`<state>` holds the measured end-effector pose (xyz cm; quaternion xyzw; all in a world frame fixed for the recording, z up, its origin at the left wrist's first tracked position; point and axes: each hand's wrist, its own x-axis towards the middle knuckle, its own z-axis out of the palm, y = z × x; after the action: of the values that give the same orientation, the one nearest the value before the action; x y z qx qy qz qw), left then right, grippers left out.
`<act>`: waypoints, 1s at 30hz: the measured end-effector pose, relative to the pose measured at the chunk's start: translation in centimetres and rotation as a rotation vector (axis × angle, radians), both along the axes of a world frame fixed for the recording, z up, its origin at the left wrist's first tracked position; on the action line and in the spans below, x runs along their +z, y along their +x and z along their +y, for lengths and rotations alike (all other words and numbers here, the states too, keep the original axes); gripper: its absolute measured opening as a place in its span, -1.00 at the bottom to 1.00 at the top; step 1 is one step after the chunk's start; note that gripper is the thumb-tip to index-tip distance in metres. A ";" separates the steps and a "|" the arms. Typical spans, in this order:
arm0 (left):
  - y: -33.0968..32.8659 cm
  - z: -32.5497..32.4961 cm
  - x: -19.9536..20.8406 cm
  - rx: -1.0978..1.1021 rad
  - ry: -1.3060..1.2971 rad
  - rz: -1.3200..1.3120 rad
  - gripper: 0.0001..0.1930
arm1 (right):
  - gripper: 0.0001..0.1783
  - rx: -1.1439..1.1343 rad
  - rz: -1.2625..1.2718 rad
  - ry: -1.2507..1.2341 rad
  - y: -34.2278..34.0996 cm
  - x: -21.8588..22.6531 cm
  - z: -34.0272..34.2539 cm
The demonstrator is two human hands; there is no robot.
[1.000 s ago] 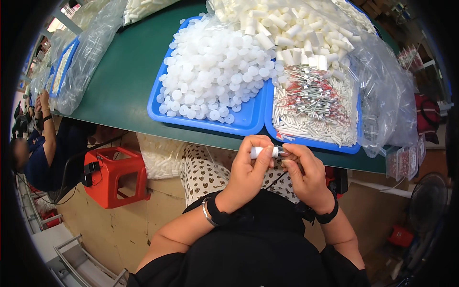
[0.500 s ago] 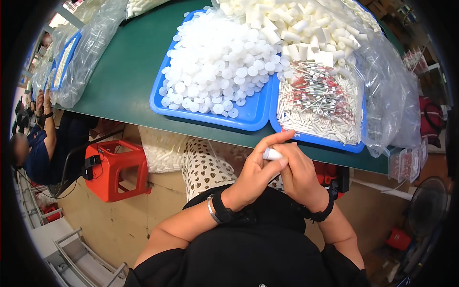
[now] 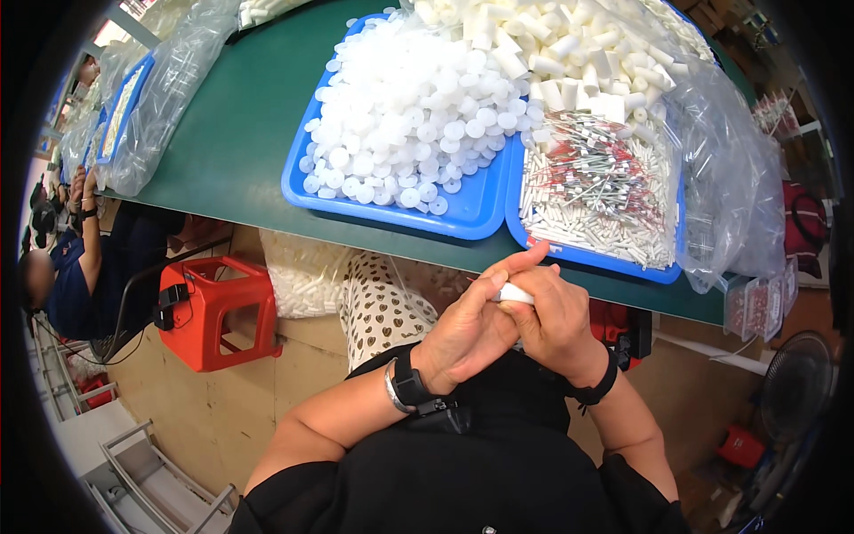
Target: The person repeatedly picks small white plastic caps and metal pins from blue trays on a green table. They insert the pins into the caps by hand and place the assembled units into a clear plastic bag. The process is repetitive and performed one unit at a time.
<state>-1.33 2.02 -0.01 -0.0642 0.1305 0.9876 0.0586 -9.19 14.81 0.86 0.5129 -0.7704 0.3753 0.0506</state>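
In front of my body, just off the table's near edge, both hands meet around a small white cylindrical piece [image 3: 515, 295]. My right hand [image 3: 560, 327] is closed on it, with curled fingers and the thumb against its underside. My left hand [image 3: 464, 334] has its thumb tip and fingers at the piece's left end, its palm partly turned up. The fingers cover much of the piece. Beyond my hands, a blue tray [image 3: 513, 191] contains small white rods [image 3: 569, 233] and a heap of thin wired parts with red and grey leads [image 3: 600, 165].
Left of it, another blue tray [image 3: 463, 218] carries heaped translucent discs [image 3: 400, 125]. Cream foam-like cylinders [image 3: 569, 53] pile up behind. Clear plastic bags [image 3: 725, 169] edge the green table [image 3: 222, 133]. A red stool [image 3: 213, 311] and a seated person [image 3: 76, 285] are at left, a fan [image 3: 799, 378] at right.
The white piece has turned to lie more sideways, showing more of its side. My left thumb has moved up to its left end, and my left palm has opened towards view.
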 end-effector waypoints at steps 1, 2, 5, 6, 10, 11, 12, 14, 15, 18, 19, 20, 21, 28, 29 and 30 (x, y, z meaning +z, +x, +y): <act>0.0 0.0 -0.1 0.002 -0.008 -0.021 -0.47 | -0.65 -0.023 -0.010 0.004 0.2 -0.2 -0.2; -0.2 -0.1 -0.3 0.004 -0.016 -0.042 -0.48 | -0.65 -0.047 -0.019 0.009 0.4 -0.4 -0.2; -0.4 -0.5 0.1 -0.003 -0.045 -0.078 -0.50 | -0.65 -0.104 -0.127 0.005 0.6 -0.7 -0.4; -0.3 -0.7 0.2 -0.008 -0.056 -0.085 -0.51 | -0.65 -0.102 -0.104 -0.014 0.6 -0.5 -0.5; -0.1 -0.6 0.0 -0.025 -0.080 -0.011 -0.50 | -0.63 -0.048 0.046 0.021 -0.1 0.9 -0.2; 0.0 -0.2 0.2 -0.008 -0.075 -0.003 -0.49 | -0.63 -0.021 0.099 0.057 -0.2 0.9 -0.1; 0.1 0.1 0.4 0.010 -0.071 0.004 -0.49 | -0.63 -0.037 0.090 0.064 0.1 0.9 -0.1; 0.1 0.5 0.5 0.027 -0.068 0.011 -0.47 | -0.63 -0.072 0.070 0.075 0.8 0.8 -0.1; 0.2 0.6 0.5 0.036 -0.067 0.014 -0.45 | -0.67 -0.093 0.065 0.076 1.0 0.9 -0.5; 0.0 0.2 0.8 0.043 -0.060 0.029 -0.40 | -0.75 -0.153 0.028 0.084 1.7 1.7 -1.8; -0.1 0.1 0.7 0.038 -0.090 0.009 -0.39 | -0.75 -0.177 0.005 0.096 1.9 1.8 -2.2; -0.2 -0.2 0.5 0.033 -0.121 -0.011 -0.37 | -0.74 -0.201 -0.018 0.107 2.1 1.8 -2.3; -0.2 -0.4 0.4 0.029 -0.151 -0.031 -0.36 | -0.73 -0.187 -0.093 0.060 2.1 1.7 -2.3; 0.9 -0.1 -0.3 0.065 -0.423 -0.049 -0.30 | -0.75 -0.131 -0.453 0.026 2.8 0.8 -1.7; 1.1 0.0 -0.4 0.065 -0.437 -0.067 -0.30 | -0.75 -0.133 -0.445 0.028 3.0 0.8 -1.8; 1.2 0.0 -0.4 0.065 -0.451 -0.086 -0.30 | -0.74 -0.109 -0.573 0.036 2.8 0.8 -1.8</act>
<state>-0.13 2.00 -0.42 -0.1217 0.3431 0.9312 0.0165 -6.38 12.99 1.65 0.3443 -0.7863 0.4881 -0.1581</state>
